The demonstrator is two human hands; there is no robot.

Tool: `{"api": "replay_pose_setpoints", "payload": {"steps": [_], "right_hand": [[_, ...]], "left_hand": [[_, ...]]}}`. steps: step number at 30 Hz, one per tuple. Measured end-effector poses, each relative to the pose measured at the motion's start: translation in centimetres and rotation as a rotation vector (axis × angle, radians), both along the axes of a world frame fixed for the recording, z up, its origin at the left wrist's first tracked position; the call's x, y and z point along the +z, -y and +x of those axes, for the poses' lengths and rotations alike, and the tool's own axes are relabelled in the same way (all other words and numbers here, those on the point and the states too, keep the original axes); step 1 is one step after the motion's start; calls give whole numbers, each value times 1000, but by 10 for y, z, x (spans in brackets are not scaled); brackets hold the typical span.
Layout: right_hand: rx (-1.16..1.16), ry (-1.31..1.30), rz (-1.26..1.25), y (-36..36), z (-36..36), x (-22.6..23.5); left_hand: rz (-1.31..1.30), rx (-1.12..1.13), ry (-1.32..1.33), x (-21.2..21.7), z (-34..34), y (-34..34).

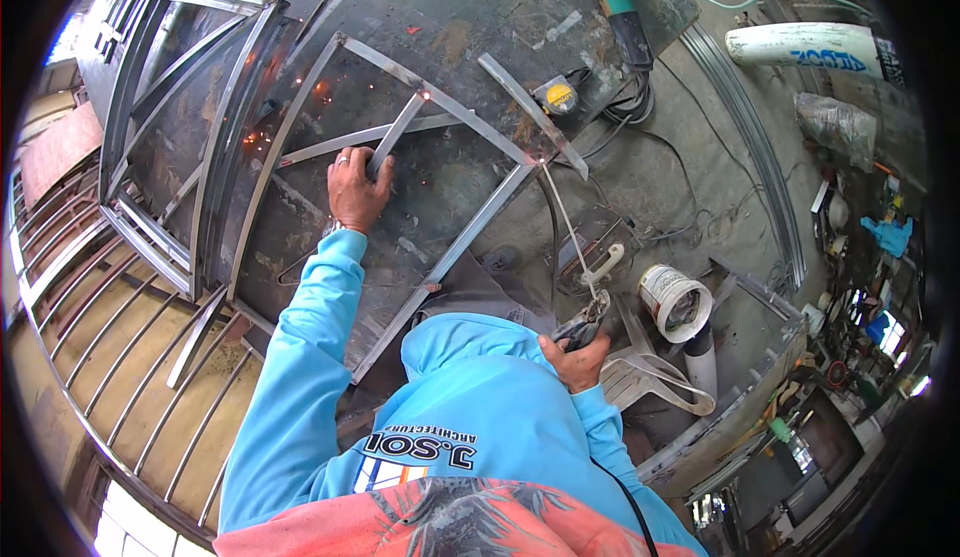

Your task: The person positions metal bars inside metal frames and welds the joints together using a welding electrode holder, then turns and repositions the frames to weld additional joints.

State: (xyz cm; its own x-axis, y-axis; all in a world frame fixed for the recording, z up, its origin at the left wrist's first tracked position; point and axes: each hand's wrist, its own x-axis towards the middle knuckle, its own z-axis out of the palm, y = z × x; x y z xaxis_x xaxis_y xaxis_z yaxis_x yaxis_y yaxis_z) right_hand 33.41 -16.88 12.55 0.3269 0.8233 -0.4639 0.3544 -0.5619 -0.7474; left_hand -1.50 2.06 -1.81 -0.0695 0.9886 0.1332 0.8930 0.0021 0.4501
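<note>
A pink cloth [450,517] with a dark leaf print fills the bottom edge; above it spreads a blue hoodie [490,367], hiding part of the floor; beyond lies a wide dark table [470,27], its left side taken up by stacked metal frames [215,137]; a pale chair [650,382] and a white bucket [660,292] stand at the right, near the right hand [580,362]; a grinder [615,2] rests at the table's far side; a loose bar [532,117] lies just beside the work's right corner, with a tape measure [556,97] close by.

The angled metal frame [482,225] lies on the table between the two hands; the left hand [360,187] closes thumb and fingers round the lower end of a short bar [401,131], whose upper end meets the frame; the right fingers wrap a rod holder [583,327]; its thin welding rod [568,224] reaches the frame's glowing corner, well apart from those fingers; orange sparks [320,87] dot the table.
</note>
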Motion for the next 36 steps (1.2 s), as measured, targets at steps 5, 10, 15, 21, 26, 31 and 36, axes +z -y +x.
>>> {"api": "replay_pose_setpoints", "payload": {"steps": [5,10,15,21,26,31,36], "right_hand": [[46,-23,-1,13,2,-16],[43,-65,47,15,-1,-31],[123,15,100,9,2,-35],[159,60,123,6,-1,-29],[138,43,138,6,-2,-31],[127,31,121,8,-4,-31],[123,33,125,7,-8,-30]], "left_hand": [[-9,37,4,-1,3,-1],[-41,87,0,-1,2,0],[-129,108,-25,0,4,1],[-10,91,-40,-2,3,2],[-23,117,-56,-1,4,4],[-16,111,-54,-2,4,3],[-4,110,-25,0,4,5]]}}
